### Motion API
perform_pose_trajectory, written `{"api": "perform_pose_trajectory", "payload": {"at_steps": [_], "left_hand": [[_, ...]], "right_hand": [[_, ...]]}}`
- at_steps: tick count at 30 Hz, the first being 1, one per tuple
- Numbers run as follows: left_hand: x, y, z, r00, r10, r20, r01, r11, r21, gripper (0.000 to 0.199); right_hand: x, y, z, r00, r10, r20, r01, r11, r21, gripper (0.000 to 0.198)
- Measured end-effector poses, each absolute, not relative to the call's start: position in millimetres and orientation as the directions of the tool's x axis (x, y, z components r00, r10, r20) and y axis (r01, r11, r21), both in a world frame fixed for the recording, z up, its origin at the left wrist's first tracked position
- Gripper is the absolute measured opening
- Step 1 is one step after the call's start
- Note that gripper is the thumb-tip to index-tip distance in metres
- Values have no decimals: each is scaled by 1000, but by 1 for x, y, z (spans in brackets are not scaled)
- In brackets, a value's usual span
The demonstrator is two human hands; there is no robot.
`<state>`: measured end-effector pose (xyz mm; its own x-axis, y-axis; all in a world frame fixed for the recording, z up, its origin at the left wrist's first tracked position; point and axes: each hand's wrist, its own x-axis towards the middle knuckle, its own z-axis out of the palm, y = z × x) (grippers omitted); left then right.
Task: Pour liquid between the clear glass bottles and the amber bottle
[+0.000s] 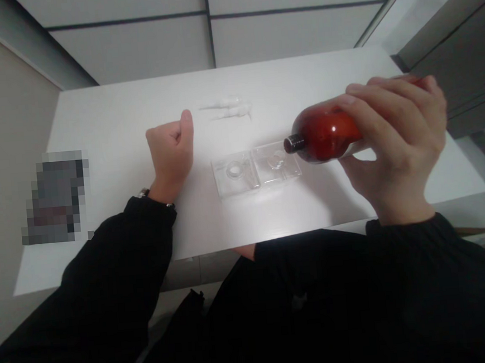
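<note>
A two-part case (246, 182) lies at the middle of the table (111, 119), about midway between the near and far edges. Behind it, closer to the far edge, two nozzle pieces (231, 112) lie one behind the other. A blurred-out item (54, 199) is by the left edge, well apart from the case. Between that item and the case is the left grip (172, 153). The right grip (401, 127) holds a bottle (324, 130) above the table's right half, its mouth pointing left, near the case's far right corner. Cabinet panels (131, 47) stand beyond the far edge.
</note>
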<state>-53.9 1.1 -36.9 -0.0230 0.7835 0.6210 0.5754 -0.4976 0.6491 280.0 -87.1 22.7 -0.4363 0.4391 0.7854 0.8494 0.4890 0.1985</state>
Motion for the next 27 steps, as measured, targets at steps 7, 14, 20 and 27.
{"api": "perform_pose_trajectory", "payload": {"at_steps": [7,14,20,27], "left_hand": [[-55,1,-39,-23,793,608,576,-486,657,70],[-52,1,-38,-45,788,614,582,-479,657,70],[-51,0,-36,-47,785,618,578,-483,658,71],[-52,1,-38,-40,788,614,554,-494,670,72]], "right_hand": [[281,-88,22,-428,461,777,860,471,194,46],[281,-88,22,-425,470,774,860,476,183,43],[281,-85,19,-417,443,793,862,469,191,47],[280,-86,21,-416,442,795,861,474,187,45]]}}
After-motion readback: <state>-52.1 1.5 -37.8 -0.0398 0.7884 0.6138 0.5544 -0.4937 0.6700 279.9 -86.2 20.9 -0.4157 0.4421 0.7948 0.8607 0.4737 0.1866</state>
